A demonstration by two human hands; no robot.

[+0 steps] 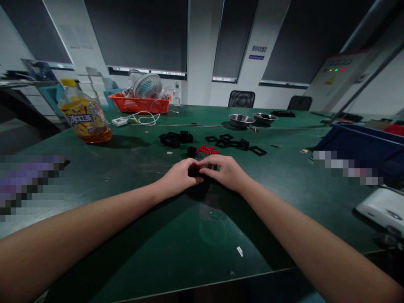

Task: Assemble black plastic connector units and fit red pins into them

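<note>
Right hand fingers look closed on small red part, low over table; left hand curled round its other side, probably to steady it (can't tell its grip, too dark). Red pieces, black frames just beyond, presumably for short reach

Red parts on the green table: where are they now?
In the head view, the red parts lie near the centre, just beyond the right hand, with a small black piece at their left.
</note>
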